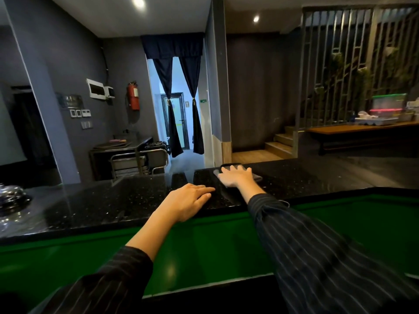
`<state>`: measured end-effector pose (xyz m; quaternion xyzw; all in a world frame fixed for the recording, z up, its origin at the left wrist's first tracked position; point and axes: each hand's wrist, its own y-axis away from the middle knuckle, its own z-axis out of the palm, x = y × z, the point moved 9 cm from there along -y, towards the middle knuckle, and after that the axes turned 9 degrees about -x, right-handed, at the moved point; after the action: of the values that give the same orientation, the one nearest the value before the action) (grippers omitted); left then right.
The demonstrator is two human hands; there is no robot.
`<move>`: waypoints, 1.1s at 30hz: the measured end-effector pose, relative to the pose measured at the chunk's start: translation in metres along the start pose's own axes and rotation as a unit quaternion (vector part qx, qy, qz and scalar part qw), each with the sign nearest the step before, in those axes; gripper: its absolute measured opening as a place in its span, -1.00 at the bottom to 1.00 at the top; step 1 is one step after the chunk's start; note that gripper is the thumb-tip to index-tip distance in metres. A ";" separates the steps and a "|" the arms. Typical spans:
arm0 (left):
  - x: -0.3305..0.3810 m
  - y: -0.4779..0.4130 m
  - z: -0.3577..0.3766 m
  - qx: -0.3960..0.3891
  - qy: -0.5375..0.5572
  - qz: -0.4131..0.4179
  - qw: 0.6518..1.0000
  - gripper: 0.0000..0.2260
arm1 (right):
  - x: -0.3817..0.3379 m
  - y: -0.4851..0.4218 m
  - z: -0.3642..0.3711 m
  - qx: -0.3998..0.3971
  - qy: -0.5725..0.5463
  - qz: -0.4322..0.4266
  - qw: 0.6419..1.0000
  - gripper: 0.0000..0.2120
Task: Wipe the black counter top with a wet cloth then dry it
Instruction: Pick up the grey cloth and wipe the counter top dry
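The black speckled counter top [113, 200] runs across the middle of the head view. My right hand [235, 176] lies flat, fingers spread, pressing a grey cloth [257, 177] onto the counter near its far edge. Most of the cloth is hidden under the palm. My left hand [188, 200] rests palm down on the counter's near edge, fingers pointing right, holding nothing. Both arms wear dark striped sleeves.
A green surface [340, 218] lies below the counter on my side. A shiny metal object [11, 198] sits at the counter's far left. Beyond are a metal trolley [138, 164], a curtained doorway [179, 105], stairs [278, 141] and a wooden bench with containers [385, 112].
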<state>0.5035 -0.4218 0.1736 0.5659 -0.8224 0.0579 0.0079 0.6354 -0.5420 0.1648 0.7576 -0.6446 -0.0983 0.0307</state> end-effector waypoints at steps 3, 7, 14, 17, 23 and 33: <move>-0.002 -0.002 -0.004 0.014 0.002 0.001 1.000 -0.63 | -0.014 -0.001 -0.001 0.013 -0.021 -0.014 1.000 -0.42; -0.002 0.000 -0.003 0.006 -0.001 0.001 1.000 -0.63 | -0.018 0.015 0.005 -0.013 -0.013 -0.067 0.998 -0.43; -0.007 0.000 0.007 -0.011 0.026 -0.006 1.000 -0.58 | 0.031 0.036 0.008 -0.053 -0.014 -0.095 0.994 -0.43; -0.006 0.001 0.008 -0.013 0.032 0.000 0.999 -0.56 | 0.043 0.024 0.005 -0.046 -0.019 -0.062 0.997 -0.43; -0.005 -0.001 0.007 0.000 0.010 0.003 1.000 -0.55 | 0.035 -0.018 -0.003 -0.049 -0.025 -0.035 0.998 -0.41; -0.005 0.000 0.000 0.019 -0.022 -0.019 0.999 -0.64 | -0.007 -0.051 -0.012 -0.030 -0.017 -0.059 0.998 -0.42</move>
<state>0.5057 -0.4173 0.1736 0.5822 -0.8105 0.0608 -0.0202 0.6857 -0.5274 0.1682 0.7913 -0.5959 -0.1320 0.0364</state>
